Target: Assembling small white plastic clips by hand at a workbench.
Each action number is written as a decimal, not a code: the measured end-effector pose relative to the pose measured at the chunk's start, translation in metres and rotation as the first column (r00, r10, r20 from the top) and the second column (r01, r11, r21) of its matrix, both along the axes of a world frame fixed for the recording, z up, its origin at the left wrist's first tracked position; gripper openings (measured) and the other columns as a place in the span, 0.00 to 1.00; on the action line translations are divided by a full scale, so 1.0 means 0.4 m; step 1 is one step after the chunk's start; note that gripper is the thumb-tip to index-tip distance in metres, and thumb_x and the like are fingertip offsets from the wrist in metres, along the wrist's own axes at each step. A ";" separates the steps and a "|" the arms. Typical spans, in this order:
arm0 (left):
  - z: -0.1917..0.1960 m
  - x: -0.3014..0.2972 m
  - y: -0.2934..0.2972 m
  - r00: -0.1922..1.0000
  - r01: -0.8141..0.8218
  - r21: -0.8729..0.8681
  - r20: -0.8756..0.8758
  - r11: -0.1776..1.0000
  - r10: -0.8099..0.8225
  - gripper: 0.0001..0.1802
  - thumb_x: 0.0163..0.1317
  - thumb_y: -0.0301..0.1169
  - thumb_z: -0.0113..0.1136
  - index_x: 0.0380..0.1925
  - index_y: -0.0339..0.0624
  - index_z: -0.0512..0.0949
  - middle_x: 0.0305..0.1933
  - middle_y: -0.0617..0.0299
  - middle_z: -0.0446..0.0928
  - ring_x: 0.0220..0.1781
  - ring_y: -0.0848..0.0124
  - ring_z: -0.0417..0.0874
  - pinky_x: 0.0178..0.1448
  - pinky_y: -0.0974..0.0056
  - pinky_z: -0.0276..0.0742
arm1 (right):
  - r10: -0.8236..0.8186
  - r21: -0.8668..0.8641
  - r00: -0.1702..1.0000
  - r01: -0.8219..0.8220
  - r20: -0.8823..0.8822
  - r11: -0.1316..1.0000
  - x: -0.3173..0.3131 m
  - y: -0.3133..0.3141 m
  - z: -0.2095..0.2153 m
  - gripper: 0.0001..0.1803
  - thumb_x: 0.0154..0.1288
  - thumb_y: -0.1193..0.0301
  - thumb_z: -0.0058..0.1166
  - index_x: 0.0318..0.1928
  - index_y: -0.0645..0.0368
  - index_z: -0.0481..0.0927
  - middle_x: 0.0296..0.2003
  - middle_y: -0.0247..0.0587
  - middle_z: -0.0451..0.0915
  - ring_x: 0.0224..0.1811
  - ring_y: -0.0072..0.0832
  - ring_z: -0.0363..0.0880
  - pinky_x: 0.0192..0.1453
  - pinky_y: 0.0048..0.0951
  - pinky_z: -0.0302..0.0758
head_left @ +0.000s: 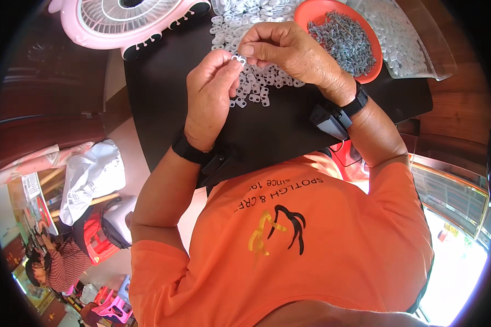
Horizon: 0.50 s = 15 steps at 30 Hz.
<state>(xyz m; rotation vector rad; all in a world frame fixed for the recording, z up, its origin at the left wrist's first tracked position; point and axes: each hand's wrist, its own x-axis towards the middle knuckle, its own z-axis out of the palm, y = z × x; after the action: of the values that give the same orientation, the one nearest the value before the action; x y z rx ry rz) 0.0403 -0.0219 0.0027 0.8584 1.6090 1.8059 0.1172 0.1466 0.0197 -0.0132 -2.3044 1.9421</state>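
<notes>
Left hand (208, 97) and right hand (286, 50) pinch 1 small white plastic clip (238, 58) together above the black worktop (163, 92), just near the pile of clips (251, 82). It looks light, stiff and slippery; fingertip grip at its edges suits.

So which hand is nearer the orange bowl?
Right. The right hand sits just left of the orange bowl, nearly touching its rim; the left hand is farther left and lower.
</notes>
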 end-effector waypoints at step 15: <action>-0.006 0.004 0.004 0.998 -0.029 -0.002 0.057 1.000 0.029 0.08 0.63 0.28 0.53 0.26 0.37 0.73 0.20 0.70 0.67 0.21 0.83 0.63 0.24 0.75 0.59 | -0.012 0.061 1.000 0.014 -0.027 0.998 0.003 -0.011 -0.009 0.09 0.68 0.69 0.51 0.37 0.64 0.77 0.27 0.27 0.74 0.30 0.14 0.69 0.37 0.17 0.70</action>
<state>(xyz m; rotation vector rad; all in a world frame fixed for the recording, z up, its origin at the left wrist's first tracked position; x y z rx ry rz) 0.0417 -0.0202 0.0002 0.7801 1.5937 1.8328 0.1184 0.1422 0.0162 0.0035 -2.3398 1.8539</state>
